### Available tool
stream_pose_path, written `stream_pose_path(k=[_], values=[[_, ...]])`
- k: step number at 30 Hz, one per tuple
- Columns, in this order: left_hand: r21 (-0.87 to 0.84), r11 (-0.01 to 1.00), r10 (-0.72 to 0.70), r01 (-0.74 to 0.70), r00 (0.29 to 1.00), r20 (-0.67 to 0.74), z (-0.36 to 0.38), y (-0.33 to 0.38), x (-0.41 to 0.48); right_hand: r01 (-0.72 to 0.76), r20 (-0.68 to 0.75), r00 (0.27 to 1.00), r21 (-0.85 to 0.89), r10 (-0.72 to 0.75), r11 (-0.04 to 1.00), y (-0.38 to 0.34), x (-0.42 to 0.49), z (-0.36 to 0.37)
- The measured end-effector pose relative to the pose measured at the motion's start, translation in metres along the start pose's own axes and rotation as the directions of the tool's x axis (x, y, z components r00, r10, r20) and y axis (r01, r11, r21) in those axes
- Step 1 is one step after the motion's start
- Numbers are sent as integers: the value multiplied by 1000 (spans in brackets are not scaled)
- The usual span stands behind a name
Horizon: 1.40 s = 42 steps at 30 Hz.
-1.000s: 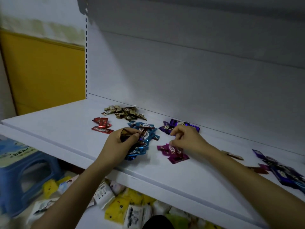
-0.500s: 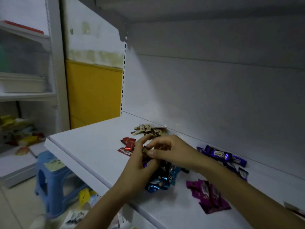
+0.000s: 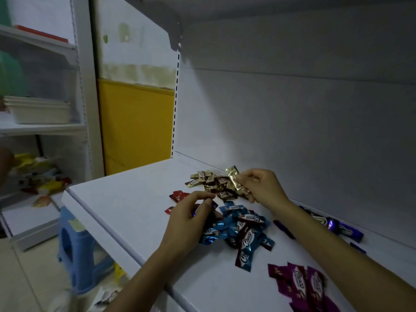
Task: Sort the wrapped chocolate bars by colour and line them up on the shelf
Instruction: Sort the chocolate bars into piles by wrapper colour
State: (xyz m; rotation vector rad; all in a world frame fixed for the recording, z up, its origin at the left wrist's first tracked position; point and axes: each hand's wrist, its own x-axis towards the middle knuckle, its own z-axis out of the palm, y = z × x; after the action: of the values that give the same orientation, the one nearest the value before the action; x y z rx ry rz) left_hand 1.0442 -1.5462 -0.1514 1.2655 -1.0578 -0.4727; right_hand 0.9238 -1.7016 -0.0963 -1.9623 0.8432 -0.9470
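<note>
Closest to me on the white shelf (image 3: 135, 212), nearer than the blue pile (image 3: 244, 230) and to its right, I see the magenta bars (image 3: 304, 287) lying flat in a loose overlapping bunch near the front edge. The blue pile itself is a heap of blue-wrapped chocolate bars in the middle of the shelf, crossing at all angles, with one sticking out toward me.

The left hand (image 3: 189, 221) sits at the left edge of the blue pile, its fingers (image 3: 200, 197) curled round a dark-wrapped bar (image 3: 212, 204). Only the crimped end of that bar shows, and I cannot tell its colour for sure. Just left of the blue pile and a little farther back lie the red bars (image 3: 180, 195), partly hidden behind the left hand.

Behind the blue pile the right hand (image 3: 264, 190) is raised off the shelf, thumb and fingers pinching a gold bar (image 3: 236, 181) that stands tilted, one end up. It hangs over the right side of the gold-and-brown pile (image 3: 208, 181), which sits behind the blue pile near the back wall. To the right of the blue pile, along that wall, the violet bars (image 3: 340, 227) lie strung out, partly hidden by the right forearm.

Off the shelf, left of the blue pile and lower, a blue stool (image 3: 76, 244) stands on the floor. Farther back on that side are a yellow panel (image 3: 135, 124) and a side rack with stacked white tubs (image 3: 38, 109).
</note>
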Motion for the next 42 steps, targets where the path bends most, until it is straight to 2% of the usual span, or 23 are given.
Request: stream_pose_path(k=[3,5,6,7,10,13,15,19,21,24,26,28,31,34,37,38,42], values=[[-29,998,-59,59,998,25,-4,-3,1,-67,-21,998,-185,64,980,-6,31,6],[-76,992,-101,104,994,46,-7,-2,1,-46,-9,999,-427,47,903,-11,36,12],[-103,987,-117,121,992,43,-8,-2,1,-18,12,1000,-470,27,882,-15,31,14],[-122,984,-126,129,991,32,-8,-1,1,20,56,998,-442,5,897,-19,22,17],[-133,984,-117,114,993,-8,-7,0,0,65,281,960,-204,-5,977,-34,-23,25],[-110,992,-66,64,998,-21,-7,0,-1,67,420,908,-146,0,987,-41,-60,32],[-62,998,-20,19,1000,-14,-7,2,-2,71,406,914,-139,-9,988,-39,-70,37],[18,997,71,-73,995,63,-5,4,-5,-26,385,923,-6,27,1000,-43,-70,32],[28,998,59,-61,995,86,-5,5,-7,-51,346,937,34,36,998,-43,-67,22],[78,997,1,-12,990,138,-5,6,-9,-87,189,980,80,71,993,-43,-58,4],[147,989,4,-23,992,130,-5,4,-8,-20,83,996,-106,29,994,-40,-48,-20],[202,979,20,-40,995,100,-6,3,-7,0,143,988,-364,55,932,-37,-37,-56],[226,974,12,-29,997,76,-6,1,-6,-74,238,941,-552,242,831,-27,-29,-114],[252,968,3,-24,996,86,-5,-1,-5,-140,210,907,-667,365,732,-3,-29,-145],[273,961,14,-38,996,89,-5,0,-5,-170,144,874,-805,464,569,22,-30,-147],[264,963,22,-44,996,89,-5,1,-5,-180,111,874,-830,473,528,26,-30,-145],[233,971,32,-49,997,74,-4,1,-5,-190,47,892,-863,449,469,22,-27,-138]])
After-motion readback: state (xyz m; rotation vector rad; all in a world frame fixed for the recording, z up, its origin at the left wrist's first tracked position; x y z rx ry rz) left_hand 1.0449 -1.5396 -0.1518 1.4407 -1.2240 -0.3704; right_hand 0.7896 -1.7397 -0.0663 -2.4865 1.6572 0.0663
